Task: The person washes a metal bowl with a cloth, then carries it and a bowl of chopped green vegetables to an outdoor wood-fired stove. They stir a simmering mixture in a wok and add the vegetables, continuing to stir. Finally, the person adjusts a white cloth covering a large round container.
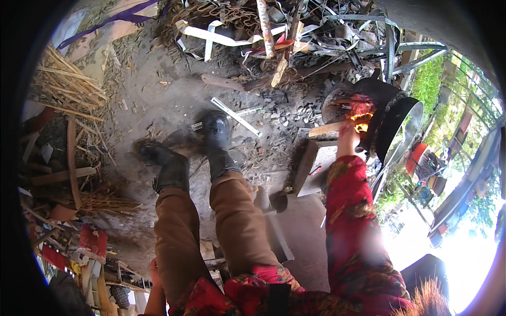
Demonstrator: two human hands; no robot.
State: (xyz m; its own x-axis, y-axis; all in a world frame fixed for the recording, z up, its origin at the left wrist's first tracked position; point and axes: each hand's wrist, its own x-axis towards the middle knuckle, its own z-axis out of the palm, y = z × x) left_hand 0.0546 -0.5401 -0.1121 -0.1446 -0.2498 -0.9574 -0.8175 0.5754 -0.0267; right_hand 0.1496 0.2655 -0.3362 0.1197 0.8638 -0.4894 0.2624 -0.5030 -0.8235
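Note:
My right hand [348, 140] reaches up to the fire and is closed around a flat wooden slat [326, 129]. One end of the slat lies in the flames [360, 118], at the mouth of a blackened stove [371, 89]. Just right of the hand is a large black pan [389, 130] with a pale interior, set over the fire. Low on the left, my left hand [154, 270] is beside my left thigh, mostly hidden by the leg, so its fingers cannot be made out.
Below the right hand stands a box-like block [312, 168]. Metal strips [236, 116] lie on the dirt floor near my boots [215, 128]. A tangle of scrap metal and bands [292, 35] is piled at the top. Straw and sticks [71, 79] lie at the left.

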